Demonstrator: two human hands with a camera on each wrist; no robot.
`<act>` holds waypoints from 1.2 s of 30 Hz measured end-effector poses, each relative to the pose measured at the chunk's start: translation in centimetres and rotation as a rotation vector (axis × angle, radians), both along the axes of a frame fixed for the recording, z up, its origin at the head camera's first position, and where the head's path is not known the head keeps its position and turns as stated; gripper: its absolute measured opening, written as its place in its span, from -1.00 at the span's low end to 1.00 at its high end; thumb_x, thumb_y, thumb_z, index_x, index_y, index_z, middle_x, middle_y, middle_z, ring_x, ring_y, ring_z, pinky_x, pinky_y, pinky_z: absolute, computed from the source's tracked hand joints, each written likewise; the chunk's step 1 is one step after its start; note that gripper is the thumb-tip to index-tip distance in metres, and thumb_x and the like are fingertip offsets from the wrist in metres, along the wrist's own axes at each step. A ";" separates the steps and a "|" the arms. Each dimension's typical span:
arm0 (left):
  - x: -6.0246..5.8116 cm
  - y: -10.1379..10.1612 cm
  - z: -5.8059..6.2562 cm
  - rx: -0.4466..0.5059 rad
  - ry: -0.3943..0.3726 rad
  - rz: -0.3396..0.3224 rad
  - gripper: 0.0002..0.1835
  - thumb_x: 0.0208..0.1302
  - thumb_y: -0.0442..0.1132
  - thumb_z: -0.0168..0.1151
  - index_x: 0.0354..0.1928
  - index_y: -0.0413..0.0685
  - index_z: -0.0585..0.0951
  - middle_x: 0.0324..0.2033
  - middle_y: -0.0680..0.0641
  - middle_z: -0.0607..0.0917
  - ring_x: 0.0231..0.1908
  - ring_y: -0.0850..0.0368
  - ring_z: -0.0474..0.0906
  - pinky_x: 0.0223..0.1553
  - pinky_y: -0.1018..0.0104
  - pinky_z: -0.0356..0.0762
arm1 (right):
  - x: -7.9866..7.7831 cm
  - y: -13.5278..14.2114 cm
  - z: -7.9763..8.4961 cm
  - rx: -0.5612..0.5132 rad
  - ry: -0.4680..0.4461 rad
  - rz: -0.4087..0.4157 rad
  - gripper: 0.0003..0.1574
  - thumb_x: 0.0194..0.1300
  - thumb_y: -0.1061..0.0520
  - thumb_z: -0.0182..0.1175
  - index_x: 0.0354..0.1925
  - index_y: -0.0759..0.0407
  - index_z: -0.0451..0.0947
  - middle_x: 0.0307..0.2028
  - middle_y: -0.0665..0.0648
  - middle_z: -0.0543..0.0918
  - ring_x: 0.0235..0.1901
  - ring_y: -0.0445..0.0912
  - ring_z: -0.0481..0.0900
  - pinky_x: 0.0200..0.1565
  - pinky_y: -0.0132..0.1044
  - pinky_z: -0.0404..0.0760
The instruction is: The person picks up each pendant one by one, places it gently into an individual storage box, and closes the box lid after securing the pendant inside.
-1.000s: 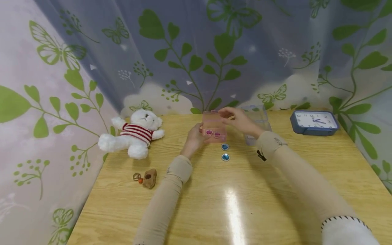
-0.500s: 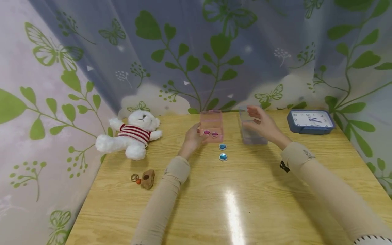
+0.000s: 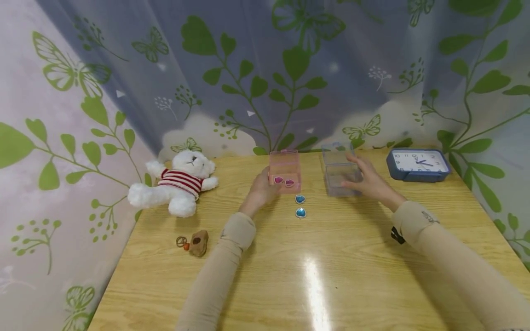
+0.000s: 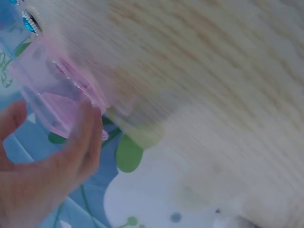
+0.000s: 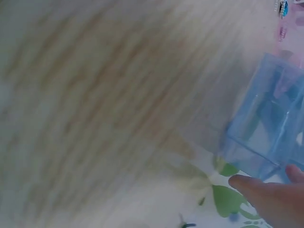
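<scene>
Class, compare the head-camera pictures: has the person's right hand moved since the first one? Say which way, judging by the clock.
Yes: the right hand has moved rightward, away from the pink box and closer to the clock.

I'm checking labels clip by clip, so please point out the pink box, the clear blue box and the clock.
Pink box (image 3: 285, 159): head view, on its bare upper panel.
Clear blue box (image 5: 260, 121): right wrist view, on its wall.
Clock (image 3: 419, 163): head view, on its dial.
</scene>
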State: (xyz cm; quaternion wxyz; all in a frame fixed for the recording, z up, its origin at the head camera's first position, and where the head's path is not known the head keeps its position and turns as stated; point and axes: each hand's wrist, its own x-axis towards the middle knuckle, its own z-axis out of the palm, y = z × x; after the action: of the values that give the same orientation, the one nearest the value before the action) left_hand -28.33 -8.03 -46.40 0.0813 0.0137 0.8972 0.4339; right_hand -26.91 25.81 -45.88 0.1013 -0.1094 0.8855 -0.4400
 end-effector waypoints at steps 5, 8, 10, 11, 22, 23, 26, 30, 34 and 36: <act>1.3 0.7 0.9 -0.115 0.157 0.041 -0.30 0.45 -0.19 0.34 0.54 -0.05 0.30 0.38 -0.28 0.36 0.40 -0.26 0.36 0.34 -0.13 0.56 | 0.1 0.3 -0.7 -0.039 -0.061 0.009 0.26 0.49 -0.01 0.33 0.72 0.06 -0.33 0.72 0.31 -0.30 0.67 0.39 -0.37 0.56 0.54 -0.18; 2.1 1.4 1.5 -0.193 0.255 -0.011 -0.48 0.43 -0.24 0.35 0.37 -0.04 0.48 0.22 -0.20 0.50 0.25 -0.16 0.47 0.12 -0.03 0.68 | 0.0 0.4 -0.9 -0.045 -0.083 0.012 0.27 0.51 0.00 0.30 0.72 0.10 -0.37 0.71 0.31 -0.33 0.67 0.39 -0.39 0.56 0.53 -0.18; 2.5 1.9 1.8 -0.257 0.307 -0.108 -0.61 0.45 -0.25 0.34 0.26 -0.04 0.57 0.15 -0.16 0.59 0.17 -0.10 0.56 0.06 0.05 0.71 | -0.1 0.3 -0.9 -0.048 -0.093 0.010 0.25 0.53 0.03 0.28 0.72 0.12 -0.39 0.71 0.32 -0.34 0.68 0.38 -0.39 0.56 0.52 -0.16; 2.7 2.1 1.9 -0.286 0.330 -0.173 -0.67 0.47 -0.25 0.33 0.22 -0.04 0.61 0.13 -0.15 0.64 0.14 -0.08 0.61 0.06 0.09 0.73 | -0.1 0.3 -0.9 -0.050 -0.095 0.008 0.23 0.54 0.05 0.27 0.72 0.12 -0.40 0.71 0.32 -0.33 0.68 0.38 -0.39 0.57 0.51 -0.16; 2.5 3.8 0.3 -0.509 0.343 -0.577 -0.62 0.49 -0.28 0.30 0.29 0.06 0.65 0.24 0.01 0.73 0.20 0.06 0.70 0.26 0.23 0.67 | -0.3 0.1 -0.8 -0.049 -0.125 0.008 0.21 0.56 0.04 0.24 0.71 0.13 -0.39 0.71 0.34 -0.35 0.67 0.39 -0.39 0.57 0.51 -0.16; 2.5 3.9 0.1 -0.536 0.349 -0.582 -0.61 0.48 -0.28 0.32 0.30 0.06 0.65 0.25 0.02 0.74 0.23 0.06 0.69 0.29 0.21 0.65 | -0.3 0.1 -0.8 -0.051 -0.127 0.008 0.21 0.56 0.04 0.25 0.71 0.14 -0.38 0.71 0.34 -0.35 0.67 0.39 -0.39 0.57 0.51 -0.16; 2.4 4.3 -0.3 -0.619 0.369 -0.593 -0.58 0.44 -0.27 0.35 0.30 0.09 0.66 0.23 0.04 0.75 0.26 0.06 0.68 0.34 0.19 0.62 | -0.3 0.0 -0.7 -0.050 -0.128 0.009 0.22 0.55 0.04 0.26 0.71 0.14 -0.38 0.70 0.36 -0.36 0.67 0.41 -0.39 0.57 0.52 -0.16; 2.6 4.7 -0.7 -0.732 0.411 -0.603 -0.58 0.43 -0.22 0.37 0.30 0.12 0.66 0.15 0.02 0.78 0.16 0.09 0.71 0.22 0.23 0.70 | -0.5 0.0 -0.8 -0.049 -0.121 0.010 0.21 0.54 0.05 0.26 0.71 0.15 -0.37 0.70 0.37 -0.36 0.67 0.41 -0.38 0.57 0.51 -0.17; 2.7 5.1 -0.9 -0.837 0.423 -0.602 -0.65 0.42 -0.23 0.37 0.21 0.18 0.69 0.06 0.03 0.78 0.05 0.12 0.72 -0.01 0.20 0.77 | -0.7 0.0 -0.9 -0.053 -0.122 0.013 0.21 0.54 0.05 0.26 0.71 0.16 -0.36 0.70 0.38 -0.38 0.67 0.41 -0.40 0.57 0.51 -0.20; 2.8 5.3 -1.0 -0.882 0.417 -0.598 -0.67 0.41 -0.27 0.35 0.16 0.19 0.70 0.05 0.01 0.76 0.02 0.11 0.70 -0.09 0.18 0.76 | -0.8 0.1 -1.0 -0.057 -0.126 0.013 0.21 0.54 0.04 0.26 0.71 0.16 -0.36 0.69 0.38 -0.39 0.66 0.41 -0.41 0.57 0.51 -0.21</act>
State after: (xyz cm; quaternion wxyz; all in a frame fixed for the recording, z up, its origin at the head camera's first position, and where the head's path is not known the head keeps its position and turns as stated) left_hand -25.56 -2.69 -47.45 0.0197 0.3171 0.9475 -0.0354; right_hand -27.67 25.87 -46.90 0.1565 -0.0898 0.8638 -0.4704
